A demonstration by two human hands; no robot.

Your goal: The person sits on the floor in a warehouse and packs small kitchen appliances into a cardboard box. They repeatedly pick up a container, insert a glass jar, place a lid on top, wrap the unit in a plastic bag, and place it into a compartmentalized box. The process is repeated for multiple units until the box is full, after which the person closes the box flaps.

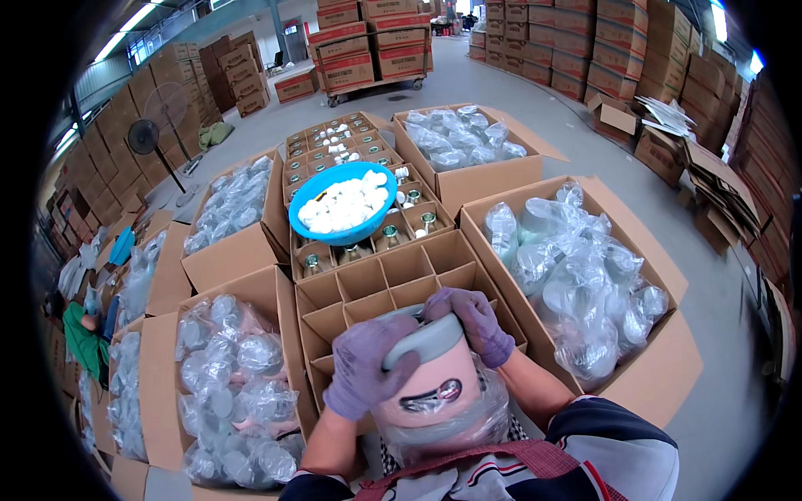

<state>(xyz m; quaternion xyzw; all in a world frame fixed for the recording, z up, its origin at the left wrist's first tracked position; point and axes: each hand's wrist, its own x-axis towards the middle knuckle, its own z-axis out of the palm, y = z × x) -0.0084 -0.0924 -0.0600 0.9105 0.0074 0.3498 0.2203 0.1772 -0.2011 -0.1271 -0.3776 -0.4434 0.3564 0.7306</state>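
Observation:
Both my hands wear purple gloves and grip one pale pink bottle (434, 388) with a grey-green lid, its lower part still in a clear plastic bag. My left hand (363, 367) wraps the lid and shoulder from the left. My right hand (478, 321) presses on the lid from the right. The bottle is held over an open cardboard box with empty divider cells (393, 280).
A blue bowl of white caps (344, 203) rests on a divided box holding small glass bottles (401, 225). Open boxes of plastic-wrapped bottles stand right (576, 275), left (234, 392) and behind (464, 138). Stacked cartons, a standing fan (146, 138) and a person in green (83, 334) ring the area.

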